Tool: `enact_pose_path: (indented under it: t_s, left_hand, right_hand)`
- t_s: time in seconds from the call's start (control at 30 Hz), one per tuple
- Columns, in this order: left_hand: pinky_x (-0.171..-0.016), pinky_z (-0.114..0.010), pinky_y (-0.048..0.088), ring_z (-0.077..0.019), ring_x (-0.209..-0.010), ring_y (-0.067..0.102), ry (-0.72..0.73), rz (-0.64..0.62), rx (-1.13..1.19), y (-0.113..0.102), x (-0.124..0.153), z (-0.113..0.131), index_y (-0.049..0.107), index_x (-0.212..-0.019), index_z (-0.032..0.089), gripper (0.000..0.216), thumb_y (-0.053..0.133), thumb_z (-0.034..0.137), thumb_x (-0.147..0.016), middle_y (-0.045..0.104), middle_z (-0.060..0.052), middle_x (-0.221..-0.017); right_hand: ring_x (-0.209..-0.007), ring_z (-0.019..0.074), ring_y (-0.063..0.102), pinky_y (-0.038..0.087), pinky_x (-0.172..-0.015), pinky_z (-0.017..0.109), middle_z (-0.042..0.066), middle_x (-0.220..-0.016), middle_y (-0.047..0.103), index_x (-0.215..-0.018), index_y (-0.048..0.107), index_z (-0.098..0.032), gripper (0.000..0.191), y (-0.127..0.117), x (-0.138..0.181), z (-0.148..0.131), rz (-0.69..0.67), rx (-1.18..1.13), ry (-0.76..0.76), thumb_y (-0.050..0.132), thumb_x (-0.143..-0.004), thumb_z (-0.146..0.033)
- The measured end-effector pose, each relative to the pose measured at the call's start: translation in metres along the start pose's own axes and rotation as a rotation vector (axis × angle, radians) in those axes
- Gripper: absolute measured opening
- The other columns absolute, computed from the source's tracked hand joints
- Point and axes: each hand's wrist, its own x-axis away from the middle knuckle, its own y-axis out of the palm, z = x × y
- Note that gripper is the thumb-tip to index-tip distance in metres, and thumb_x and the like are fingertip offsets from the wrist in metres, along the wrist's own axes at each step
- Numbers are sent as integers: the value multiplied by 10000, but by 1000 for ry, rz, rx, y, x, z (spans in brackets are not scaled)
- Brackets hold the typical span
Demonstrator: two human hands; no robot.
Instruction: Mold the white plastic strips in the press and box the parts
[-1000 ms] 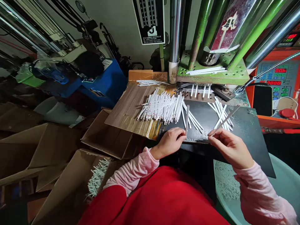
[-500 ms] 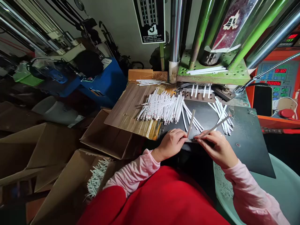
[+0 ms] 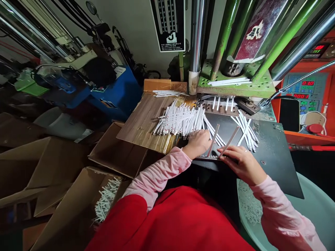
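My left hand reaches over the near edge of a large pile of thin white strips. Its fingers curl down among the loose strips beside the pile, and their tips are hidden. With finger and thumb, my right hand pinches the lower end of a thin pale strip, which leans up to the right. A second pale strip stands nearly upright between my hands, its foot in a narrow toothed bar at the board's front edge. Neither hand touches this standing strip visibly.
A smaller bunch of strips lies on the black board. Behind stands a press with a green plate above several strips. Cardboard boxes are at left, a pale green tub at lower right, and a phone beside the control panel.
My left hand has left the foot of the standing strip and moved up toward the pile. The strip in my right hand has tilted more upright.
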Motion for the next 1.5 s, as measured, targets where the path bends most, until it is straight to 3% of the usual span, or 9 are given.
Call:
enact_pose_path:
  t_s: [0.27, 0.43, 0.57, 0.7, 0.9, 1.03, 1.2, 1.33, 1.5]
  left_hand:
    - [-852, -393, 534, -306, -975, 708, -114, -66, -46, -15, 0, 5, 706, -928, 127, 131, 602, 146, -851, 730, -169, -982]
    - [-849, -381, 526, -287, -934, 685, -25, 55, -29, -22, 9, -7, 687, -911, 130, 145, 559, 113, -844, 714, -144, -938]
    - [-720, -275, 517, -166, -709, 632, 17, 104, 255, -24, 14, -34, 667, -963, 141, 185, 561, 69, -829, 685, -37, -784]
    - [-665, -223, 485, -117, -659, 595, 4, 78, 466, -20, 23, -55, 691, -902, 138, 167, 562, 73, -820, 664, 10, -736]
    - [-750, -284, 499, -167, -731, 613, 16, 89, 267, -14, 32, -38, 697, -789, 165, 81, 675, 208, -854, 665, -13, -741]
    - [-889, -334, 488, -221, -930, 639, 238, 132, 55, -8, 14, -21, 715, -952, 184, 112, 620, 157, -898, 693, -64, -929]
    - [-740, -293, 448, -204, -775, 637, 615, -45, -132, 2, -15, -18, 699, -861, 203, 148, 567, 168, -919, 667, -33, -779]
    - [-649, -293, 413, -219, -718, 646, 590, 1, -236, -3, -14, -24, 696, -961, 185, 156, 544, 213, -941, 681, -51, -753]
    - [-766, -274, 446, -193, -820, 678, 642, 31, -150, -14, -7, -30, 704, -1068, 223, 181, 563, 267, -964, 728, -46, -880]
  right_hand:
    - [-607, 194, 561, 373, -555, 320, 58, -740, 638, -756, 674, -217, 474, -9, -29, 16, -97, 232, 292, 514, -895, -642]
    - [-603, 221, 596, 344, -552, 317, 79, -714, 661, -744, 645, -213, 239, -3, -43, 2, -247, 360, 392, 585, -880, -400]
    - [-613, 232, 623, 355, -552, 314, 78, -704, 683, -825, 679, -207, 112, -14, -47, -3, -344, 404, 445, 575, -835, -248]
    - [-571, 208, 610, 402, -557, 314, 22, -648, 673, -964, 721, -227, 238, -30, -37, 11, -285, 234, 412, 600, -760, -247]
    - [-597, 188, 608, 512, -546, 316, 38, -712, 671, -807, 643, -233, 343, -46, -13, 18, -109, -354, 447, 597, -833, -572]
    - [-601, 181, 602, 546, -576, 321, 35, -717, 654, -844, 664, -234, 415, -47, -6, 2, -81, -519, 434, 662, -813, -648]
    - [-606, 172, 599, 544, -577, 313, 38, -715, 648, -823, 660, -216, 444, -40, -1, -2, -111, -526, 424, 652, -830, -660]
    - [-645, 174, 606, 519, -608, 314, 53, -772, 678, -852, 658, -210, 403, -34, -1, -3, -158, -424, 341, 609, -876, -610]
    - [-633, 170, 612, 492, -591, 299, 38, -746, 686, -834, 626, -221, 250, -31, -9, -7, -218, -312, 244, 568, -895, -456]
